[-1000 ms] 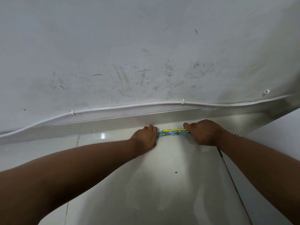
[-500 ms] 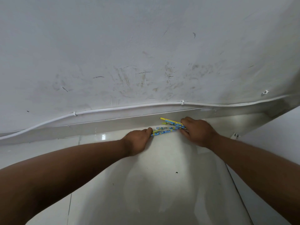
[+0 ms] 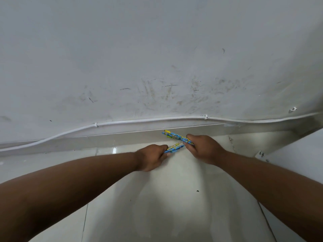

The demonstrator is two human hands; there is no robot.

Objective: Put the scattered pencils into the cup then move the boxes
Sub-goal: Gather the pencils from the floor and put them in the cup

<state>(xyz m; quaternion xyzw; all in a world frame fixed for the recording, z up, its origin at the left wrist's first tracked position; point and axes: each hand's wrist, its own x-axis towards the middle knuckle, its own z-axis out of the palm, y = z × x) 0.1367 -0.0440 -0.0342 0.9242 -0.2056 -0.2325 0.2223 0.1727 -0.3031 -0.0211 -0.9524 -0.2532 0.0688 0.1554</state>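
Blue and yellow patterned pencils are split between both hands near the foot of the wall. My left hand (image 3: pixel 153 157) is closed around a small bunch of pencils (image 3: pixel 173 148) whose tips point up and right. My right hand (image 3: pixel 203 148) grips another bunch of pencils (image 3: pixel 173 136) whose ends stick out up and left, above the first bunch. The two bunches almost cross between my hands. No cup and no boxes are in view.
A scuffed white wall (image 3: pixel 157 58) fills the upper view. A white cable (image 3: pixel 148 120) is clipped along it above the skirting. Glossy pale floor tiles (image 3: pixel 157 206) lie below. A white panel edge (image 3: pixel 297 154) stands at the right.
The pencils lay in one row on the floor between my hands. Both hands have lifted them and split them into two bunches, the right one raised higher.
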